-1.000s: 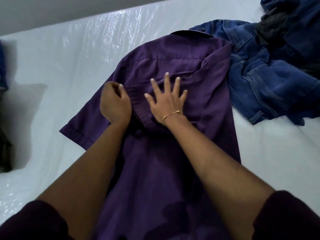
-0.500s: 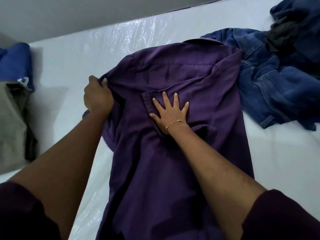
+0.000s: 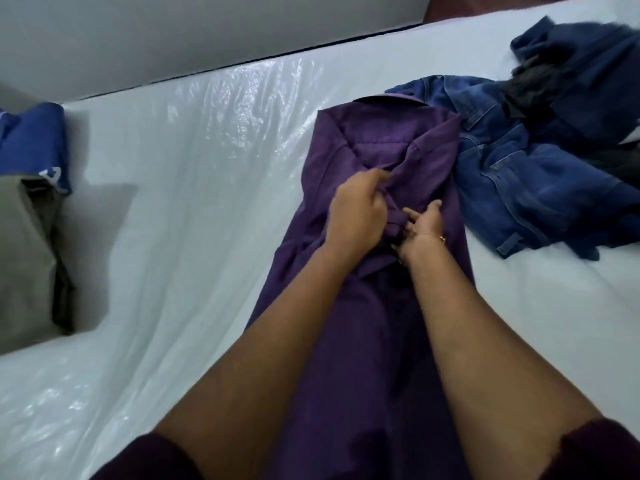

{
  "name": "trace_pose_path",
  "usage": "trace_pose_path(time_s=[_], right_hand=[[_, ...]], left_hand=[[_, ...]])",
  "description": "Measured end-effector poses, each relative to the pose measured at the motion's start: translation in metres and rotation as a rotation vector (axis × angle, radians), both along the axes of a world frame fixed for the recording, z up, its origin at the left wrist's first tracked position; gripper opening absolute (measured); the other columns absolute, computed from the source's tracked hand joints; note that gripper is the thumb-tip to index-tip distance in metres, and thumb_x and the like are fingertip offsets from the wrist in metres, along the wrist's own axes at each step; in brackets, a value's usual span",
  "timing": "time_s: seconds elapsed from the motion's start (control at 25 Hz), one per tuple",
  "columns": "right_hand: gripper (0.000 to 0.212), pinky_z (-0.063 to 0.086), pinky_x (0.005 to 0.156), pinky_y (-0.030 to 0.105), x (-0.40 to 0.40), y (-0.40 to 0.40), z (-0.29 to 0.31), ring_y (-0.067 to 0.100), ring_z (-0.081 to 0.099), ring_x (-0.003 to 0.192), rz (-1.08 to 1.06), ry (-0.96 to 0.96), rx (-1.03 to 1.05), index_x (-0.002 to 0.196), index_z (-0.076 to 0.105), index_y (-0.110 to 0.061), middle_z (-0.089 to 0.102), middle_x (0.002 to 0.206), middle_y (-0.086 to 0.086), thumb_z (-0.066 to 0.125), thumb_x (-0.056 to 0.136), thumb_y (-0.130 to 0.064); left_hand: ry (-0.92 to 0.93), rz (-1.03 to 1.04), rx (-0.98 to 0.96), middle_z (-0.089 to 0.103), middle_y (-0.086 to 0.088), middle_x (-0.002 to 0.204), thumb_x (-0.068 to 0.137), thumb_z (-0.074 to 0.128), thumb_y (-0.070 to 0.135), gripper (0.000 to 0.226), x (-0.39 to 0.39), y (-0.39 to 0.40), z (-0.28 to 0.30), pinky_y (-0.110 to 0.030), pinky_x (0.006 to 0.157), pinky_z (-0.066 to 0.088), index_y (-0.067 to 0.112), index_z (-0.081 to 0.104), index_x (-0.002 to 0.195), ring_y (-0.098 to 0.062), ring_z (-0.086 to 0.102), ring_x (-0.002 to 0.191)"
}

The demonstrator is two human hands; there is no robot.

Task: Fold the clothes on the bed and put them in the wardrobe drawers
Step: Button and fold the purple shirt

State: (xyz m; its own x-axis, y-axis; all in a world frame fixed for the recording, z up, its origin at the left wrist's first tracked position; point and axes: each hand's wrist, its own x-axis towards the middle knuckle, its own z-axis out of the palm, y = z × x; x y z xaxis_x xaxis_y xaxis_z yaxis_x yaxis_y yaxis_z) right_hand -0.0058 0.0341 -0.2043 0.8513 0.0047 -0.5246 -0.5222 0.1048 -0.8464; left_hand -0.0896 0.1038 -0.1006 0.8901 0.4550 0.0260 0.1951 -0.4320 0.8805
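A purple shirt [image 3: 374, 341] lies lengthwise on the plastic-covered bed [image 3: 207, 202], collar at the far end, both sides folded in over its middle. My left hand [image 3: 356, 213] pinches the folded-in sleeve fabric near the shirt's centre. My right hand [image 3: 424, 225], with a gold bracelet at the wrist, lies just right of it, fingers loosely extended against the same fold. Whether the right hand's fingers hold cloth is hard to tell.
Blue jeans [image 3: 519, 181] lie crumpled right of the shirt, with dark blue and black clothes [image 3: 581, 77] piled behind them. At the left edge sit a blue garment [image 3: 34, 140] and a grey one [image 3: 24, 258]. A grey wall runs along the bed's far side.
My left hand has carried the shirt's left side and sleeve inward over the middle. My right hand has lifted from pressing flat and now meets the left at the fold. The shirt is narrower.
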Motion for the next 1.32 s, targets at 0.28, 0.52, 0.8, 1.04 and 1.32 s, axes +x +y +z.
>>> trace_pose_path(time_s=[0.28, 0.52, 0.8, 1.04, 1.32], right_hand=[[0.054, 0.041, 0.100, 0.038, -0.040, -0.004, 0.055, 0.031, 0.048, 0.116, 0.478, -0.158, -0.617, 0.128, 0.049, -0.023, 0.045, 0.130, 0.011, 0.061, 0.081, -0.050], [0.010, 0.033, 0.090, 0.032, -0.042, -0.008, 0.051, 0.021, 0.038, 0.110, 0.569, -0.573, -0.754, 0.089, 0.065, -0.020, 0.058, 0.107, -0.010, 0.062, 0.083, -0.013], [0.013, 0.040, 0.081, 0.027, -0.037, -0.033, 0.048, 0.015, 0.052, 0.088, -0.024, -0.114, -0.184, 0.082, 0.067, -0.017, 0.058, 0.114, 0.008, 0.057, 0.084, -0.025], [0.062, 0.034, 0.086, 0.029, -0.049, -0.031, 0.055, 0.029, 0.042, 0.115, 0.280, -0.334, -0.879, 0.131, 0.044, -0.013, 0.037, 0.131, 0.011, 0.062, 0.083, -0.048], [0.035, 0.049, 0.079, 0.034, -0.038, -0.061, 0.055, 0.021, 0.056, 0.085, -0.347, -0.199, -0.252, 0.070, 0.057, -0.018, 0.060, 0.080, -0.002, 0.041, 0.074, 0.012]], left_hand=[[0.341, 0.201, 0.429, 0.053, -0.014, 0.125, 0.083, 0.046, 0.000, 0.040, -0.056, 0.023, -0.064, -0.038, 0.089, 0.039, 0.004, 0.054, 0.123, -0.031, 0.042, 0.116], [0.384, 0.083, 0.501, 0.045, -0.009, 0.139, 0.070, 0.048, 0.050, 0.079, -0.073, 0.039, -0.073, -0.044, 0.105, 0.029, 0.008, 0.045, 0.136, -0.032, 0.029, 0.133], [-0.156, -0.510, 1.005, 0.064, -0.019, 0.115, 0.079, 0.038, 0.012, 0.036, -0.065, 0.004, -0.081, -0.043, 0.102, 0.040, 0.006, 0.046, 0.114, -0.039, 0.058, 0.113], [-0.073, -0.709, 1.174, 0.055, -0.011, 0.134, 0.074, 0.059, 0.016, 0.035, -0.058, -0.009, -0.088, -0.054, 0.101, 0.035, 0.012, 0.069, 0.107, -0.035, 0.034, 0.132], [0.074, -0.462, 1.052, 0.057, -0.017, 0.130, 0.076, 0.036, 0.009, 0.052, -0.066, 0.003, -0.100, -0.053, 0.080, 0.053, 0.002, 0.049, 0.126, -0.040, 0.056, 0.115]])
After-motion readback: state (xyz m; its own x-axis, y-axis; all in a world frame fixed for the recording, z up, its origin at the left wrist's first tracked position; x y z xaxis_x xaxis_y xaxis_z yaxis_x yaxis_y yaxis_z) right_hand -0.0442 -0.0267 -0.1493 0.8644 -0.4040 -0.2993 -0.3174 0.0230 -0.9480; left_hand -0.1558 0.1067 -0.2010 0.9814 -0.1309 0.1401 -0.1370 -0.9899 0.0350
